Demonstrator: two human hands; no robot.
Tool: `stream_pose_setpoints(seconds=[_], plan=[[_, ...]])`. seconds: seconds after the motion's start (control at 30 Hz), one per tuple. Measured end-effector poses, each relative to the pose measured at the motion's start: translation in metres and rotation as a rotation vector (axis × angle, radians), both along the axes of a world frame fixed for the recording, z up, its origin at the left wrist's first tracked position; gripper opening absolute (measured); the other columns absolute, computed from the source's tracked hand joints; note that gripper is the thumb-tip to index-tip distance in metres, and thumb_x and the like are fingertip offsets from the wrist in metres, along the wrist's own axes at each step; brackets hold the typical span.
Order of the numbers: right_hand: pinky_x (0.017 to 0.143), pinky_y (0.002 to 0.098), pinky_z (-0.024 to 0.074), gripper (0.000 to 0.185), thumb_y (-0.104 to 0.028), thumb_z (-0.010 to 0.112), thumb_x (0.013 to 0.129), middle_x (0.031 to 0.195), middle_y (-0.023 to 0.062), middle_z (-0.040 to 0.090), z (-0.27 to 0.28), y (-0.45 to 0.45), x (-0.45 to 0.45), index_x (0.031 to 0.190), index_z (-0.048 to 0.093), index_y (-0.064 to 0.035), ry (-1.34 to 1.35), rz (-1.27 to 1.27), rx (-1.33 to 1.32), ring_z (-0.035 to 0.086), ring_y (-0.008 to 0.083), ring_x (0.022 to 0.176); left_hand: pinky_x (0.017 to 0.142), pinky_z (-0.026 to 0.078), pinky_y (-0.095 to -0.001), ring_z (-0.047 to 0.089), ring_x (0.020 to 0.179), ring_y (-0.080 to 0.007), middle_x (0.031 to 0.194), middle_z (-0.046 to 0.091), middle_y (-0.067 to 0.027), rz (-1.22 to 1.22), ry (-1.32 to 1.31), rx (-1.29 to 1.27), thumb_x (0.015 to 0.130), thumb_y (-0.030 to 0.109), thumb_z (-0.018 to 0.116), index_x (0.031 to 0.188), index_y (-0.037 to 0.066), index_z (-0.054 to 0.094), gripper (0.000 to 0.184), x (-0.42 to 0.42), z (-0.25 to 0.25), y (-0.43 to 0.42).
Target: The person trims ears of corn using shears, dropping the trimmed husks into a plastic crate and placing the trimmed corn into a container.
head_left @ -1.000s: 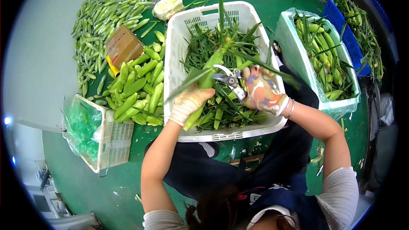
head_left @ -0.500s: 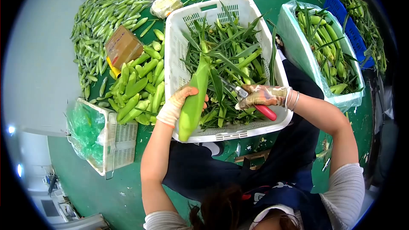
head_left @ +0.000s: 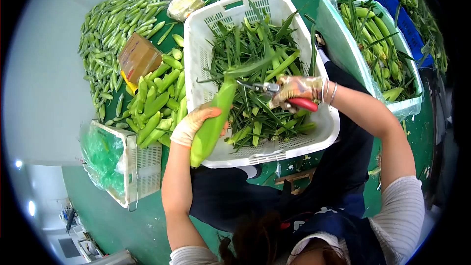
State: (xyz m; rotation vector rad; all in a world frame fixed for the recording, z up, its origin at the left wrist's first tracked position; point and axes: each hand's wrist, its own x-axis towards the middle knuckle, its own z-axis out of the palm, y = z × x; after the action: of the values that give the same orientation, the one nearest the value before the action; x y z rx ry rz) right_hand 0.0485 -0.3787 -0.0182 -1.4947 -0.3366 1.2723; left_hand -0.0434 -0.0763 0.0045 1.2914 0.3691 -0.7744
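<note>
My left hand (head_left: 197,123), in a pale glove, is wrapped round an ear of corn (head_left: 212,123) in its green husk, its leafy tip pointing up and away. In my stained-gloved right hand (head_left: 297,91) I grip pruning shears (head_left: 305,103) with red handles. Their metal blades reach left to the leafy top end of the ear; whether they touch it I cannot tell. Both hands are over a white plastic basket (head_left: 327,132), which holds a heap of cut green corn leaves (head_left: 255,130).
Husked-green ears (head_left: 156,102) are piled left of the basket, beside a cardboard box (head_left: 140,58). Farther back lie many wrapped ears (head_left: 105,39). A crate with green plastic bags (head_left: 142,167) stands at left. A lined crate of corn (head_left: 414,95) and a blue crate (head_left: 403,29) are at right.
The ear in my left hand has shifted slightly left and its top leaves have swung. The shears have risen, bringing their blades to the ear's upper end.
</note>
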Motion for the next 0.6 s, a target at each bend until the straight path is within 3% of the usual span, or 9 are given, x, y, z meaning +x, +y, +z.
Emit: stream_pose_setpoints(seconds=[0.1, 0.17, 0.27, 0.33, 0.4, 0.5, 0.53, 0.57, 0.6], plan=[[0.047, 0.0264, 0.0481, 0.030, -0.031, 0.070, 0.080, 0.060, 0.0036, 0.059, -0.009, -0.012, -0.010, 0.072, 0.060, -0.0048, 0.176, 0.035, 0.005, 0.057, 0.0129, 0.049, 0.058, 0.052, -0.0334, 0.060, 0.061, -0.0231, 0.077, 0.062, -0.0150, -0.042, -0.041, 0.200, 0.075, 0.032, 0.067, 0.115, 0.000, 0.052, 0.053, 0.008, 0.001, 0.011], [0.067, 0.0273, 0.0468, 0.046, -0.042, 0.072, 0.076, 0.077, 0.0079, 0.060, -0.017, -0.007, -0.018, 0.092, 0.055, -0.0033, -0.247, 0.155, -0.020, 0.059, 0.0173, 0.072, 0.056, 0.051, -0.0327, 0.060, 0.059, -0.0224, 0.077, 0.062, -0.0146, -0.011, -0.108, 0.243, 0.075, 0.029, 0.068, 0.113, 0.000, 0.052, 0.050, 0.010, 0.003, 0.010], [0.075, 0.0344, 0.0464, 0.076, -0.056, 0.071, 0.068, 0.095, 0.0147, 0.059, -0.004, 0.003, -0.015, 0.110, 0.047, 0.0016, -0.576, 0.254, -0.298, 0.057, 0.0251, 0.086, 0.065, 0.051, -0.0297, 0.062, 0.071, -0.0196, 0.082, 0.064, -0.0134, -0.078, -0.175, 0.411, 0.075, 0.027, 0.070, 0.121, -0.005, 0.047, 0.061, 0.015, -0.011, 0.008], [0.074, 0.0351, 0.0473, 0.069, -0.052, 0.073, 0.068, 0.091, 0.0159, 0.061, -0.005, 0.014, -0.011, 0.104, 0.050, 0.0019, -0.657, 0.180, -0.251, 0.059, 0.0256, 0.083, 0.082, 0.047, -0.0262, 0.062, 0.091, -0.0157, 0.092, 0.068, -0.0127, -0.185, -0.244, 0.630, 0.073, 0.029, 0.075, 0.131, -0.013, 0.037, 0.081, 0.016, -0.017, 0.002], [0.070, 0.0356, 0.0484, 0.055, -0.044, 0.075, 0.067, 0.079, 0.0129, 0.062, -0.004, 0.025, -0.002, 0.093, 0.056, 0.0005, -0.738, 0.152, -0.194, 0.060, 0.0246, 0.074, 0.082, 0.047, -0.0270, 0.062, 0.090, -0.0160, 0.092, 0.068, -0.0125, -0.231, -0.293, 0.703, 0.073, 0.029, 0.074, 0.129, -0.011, 0.041, 0.077, 0.012, -0.003, -0.018], [0.056, 0.0317, 0.0476, 0.039, -0.036, 0.074, 0.069, 0.059, 0.0072, 0.058, -0.010, 0.024, 0.009, 0.073, 0.058, 0.0000, -0.514, -0.006, -0.195, 0.057, 0.0184, 0.055, 0.081, 0.048, -0.0293, 0.061, 0.088, -0.0167, 0.095, 0.067, -0.0120, -0.179, -0.435, 0.851, 0.075, 0.024, 0.073, 0.120, -0.001, 0.054, 0.055, 0.009, 0.005, -0.009], [0.052, 0.0319, 0.0463, 0.039, -0.038, 0.072, 0.069, 0.063, 0.0069, 0.059, -0.011, 0.013, 0.009, 0.069, 0.060, -0.0006, -0.387, -0.088, -0.171, 0.054, 0.0183, 0.052, 0.079, 0.048, -0.0293, 0.060, 0.085, -0.0164, 0.096, 0.066, -0.0126, -0.079, -0.460, 0.741, 0.075, 0.024, 0.073, 0.118, -0.001, 0.056, 0.052, 0.015, -0.007, 0.017], [0.050, 0.0305, 0.0478, 0.033, -0.034, 0.070, 0.076, 0.064, 0.0054, 0.059, -0.019, -0.002, 0.011, 0.072, 0.060, -0.0032, -0.238, -0.071, -0.048, 0.056, 0.0164, 0.051, 0.083, 0.048, -0.0307, 0.062, 0.087, -0.0173, 0.099, 0.067, -0.0112, 0.000, -0.464, 0.876, 0.083, 0.018, 0.064, 0.115, 0.001, 0.058, 0.037, 0.015, -0.007, 0.040], [0.050, 0.0298, 0.0491, 0.031, -0.033, 0.069, 0.078, 0.064, 0.0050, 0.059, -0.022, -0.018, 0.005, 0.074, 0.059, -0.0042, 0.066, -0.090, 0.019, 0.057, 0.0157, 0.052, 0.093, 0.044, -0.0338, 0.063, 0.094, -0.0196, 0.107, 0.066, -0.0095, -0.308, -0.836, 1.327, 0.090, 0.015, 0.050, 0.114, 0.003, 0.059, 0.027, 0.014, -0.043, 0.109]])
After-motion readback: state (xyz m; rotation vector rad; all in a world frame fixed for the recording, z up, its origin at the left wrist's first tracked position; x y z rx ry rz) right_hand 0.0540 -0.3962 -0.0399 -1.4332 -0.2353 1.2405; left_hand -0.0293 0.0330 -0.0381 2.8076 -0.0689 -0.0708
